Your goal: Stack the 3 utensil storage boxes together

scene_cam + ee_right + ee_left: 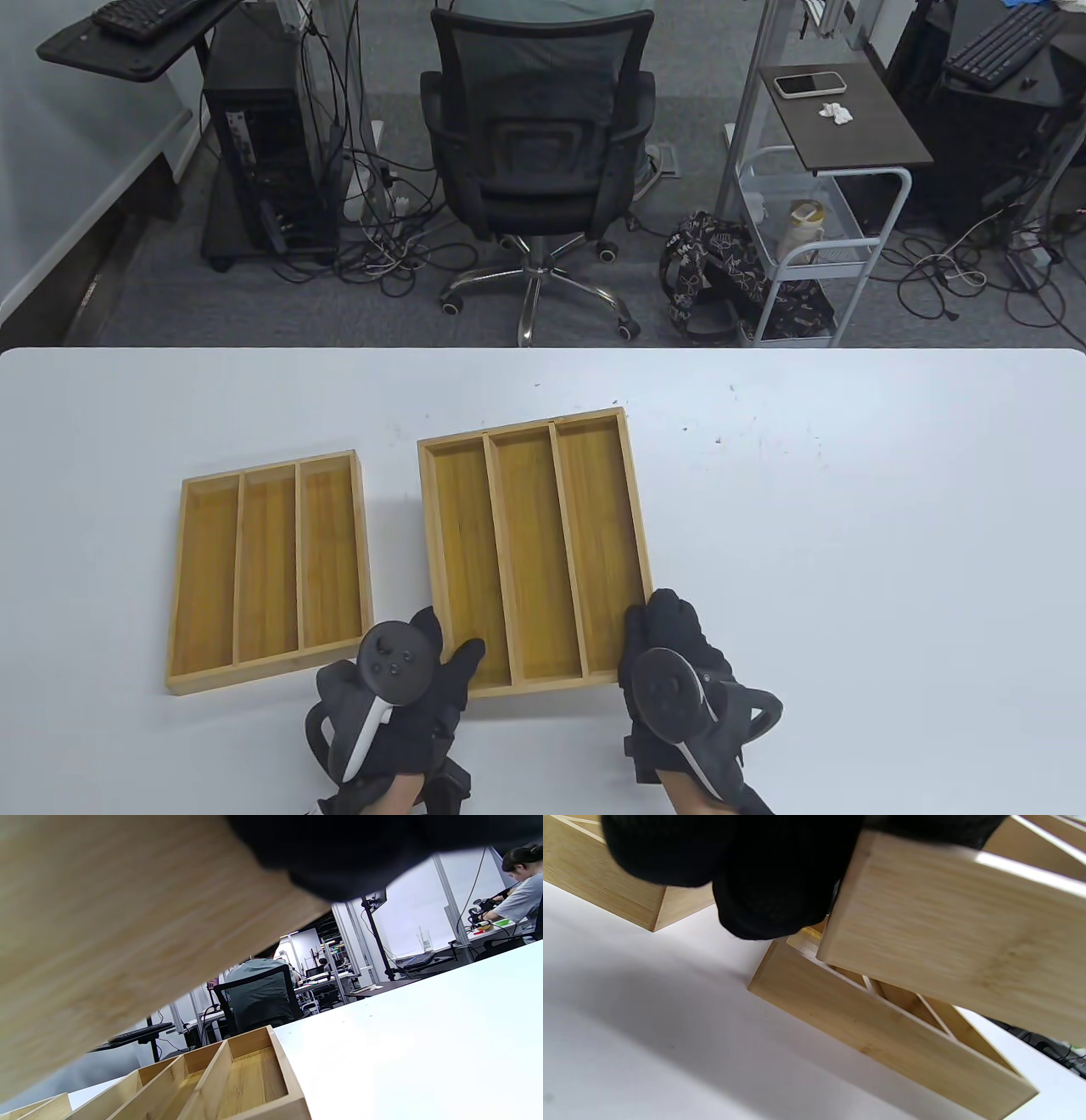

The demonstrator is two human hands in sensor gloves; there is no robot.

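Note:
Three bamboo utensil boxes, each with three compartments. Both hands hold one box (530, 543) lifted above the table. My left hand (445, 654) grips its near left corner and my right hand (657, 632) grips its near right corner. A second box lies on the table under it, hidden in the table view. It shows in the left wrist view (882, 1027) and the right wrist view (237, 1077), below the held box (946, 955) (106, 942). The third box (267, 569) lies on the table to the left, apart from the others.
The white table (848, 552) stretches to the right of the boxes. Beyond its far edge stand an office chair (539, 144), a computer tower (263, 170) and a wire cart (814, 238).

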